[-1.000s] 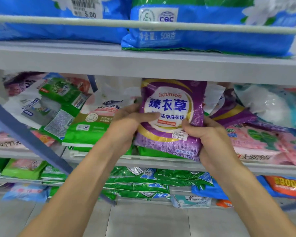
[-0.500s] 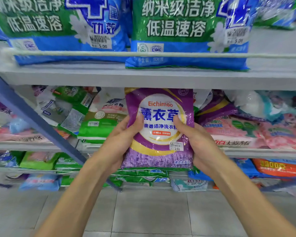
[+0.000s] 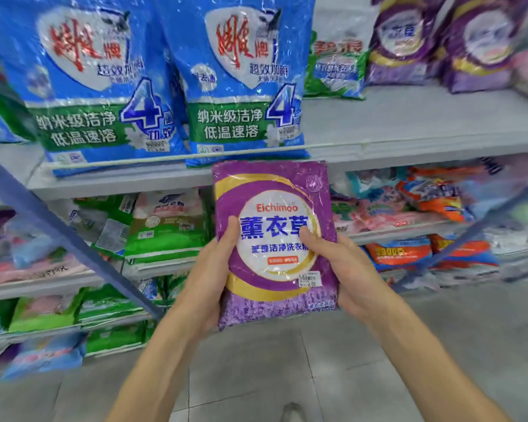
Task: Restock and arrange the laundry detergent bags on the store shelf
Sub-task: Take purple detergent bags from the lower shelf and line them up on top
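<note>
I hold a purple lavender detergent bag (image 3: 275,239) upright in front of the shelves, its top edge level with the upper shelf's front lip (image 3: 409,147). My left hand (image 3: 208,278) grips its left edge with the thumb on the front. On the other edge my right hand (image 3: 348,275) grips it, thumb laid across the label. Two similar purple bags (image 3: 409,41) stand on the upper shelf at the far right. Two large blue bags (image 3: 165,80) stand on that shelf to the left.
A bare stretch of the upper shelf (image 3: 424,117) lies between the blue bags and the purple ones, with a green and white bag (image 3: 336,68) at its back. Lower shelves hold green, pink and orange bags. A blue diagonal brace (image 3: 67,233) crosses the left side. Grey floor tiles lie below.
Both hands have drawn the purple bag out from the middle shelf and raised it. My view has tilted up, so the upper shelf with its blue and purple bags now shows.
</note>
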Motion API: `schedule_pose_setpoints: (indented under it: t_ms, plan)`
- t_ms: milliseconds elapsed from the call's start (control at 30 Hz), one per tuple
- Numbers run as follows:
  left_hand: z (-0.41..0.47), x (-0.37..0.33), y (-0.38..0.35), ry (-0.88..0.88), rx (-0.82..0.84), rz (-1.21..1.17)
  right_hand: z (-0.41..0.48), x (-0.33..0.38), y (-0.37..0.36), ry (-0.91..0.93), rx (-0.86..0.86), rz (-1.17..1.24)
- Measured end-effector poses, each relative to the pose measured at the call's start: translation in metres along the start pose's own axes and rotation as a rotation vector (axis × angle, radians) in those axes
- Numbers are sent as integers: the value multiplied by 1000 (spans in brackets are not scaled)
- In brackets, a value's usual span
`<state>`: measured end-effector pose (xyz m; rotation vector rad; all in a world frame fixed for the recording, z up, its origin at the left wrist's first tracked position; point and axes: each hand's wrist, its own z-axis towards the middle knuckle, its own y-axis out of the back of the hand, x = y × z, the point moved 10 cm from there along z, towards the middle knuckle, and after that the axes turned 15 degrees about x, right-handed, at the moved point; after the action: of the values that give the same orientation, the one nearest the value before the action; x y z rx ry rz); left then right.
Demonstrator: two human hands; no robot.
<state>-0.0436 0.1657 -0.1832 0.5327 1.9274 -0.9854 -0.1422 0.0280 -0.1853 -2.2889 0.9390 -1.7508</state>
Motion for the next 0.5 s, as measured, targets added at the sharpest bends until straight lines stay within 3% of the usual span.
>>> schedule_pose_setpoints:
  t_ms: [233,500]
  plan:
    - [21,-42,-96,-75,186,112,-54,69,39,149,-93,54]
    - [50,-56,-204,-79,167,104,-96,149,114,272,-156,-11]
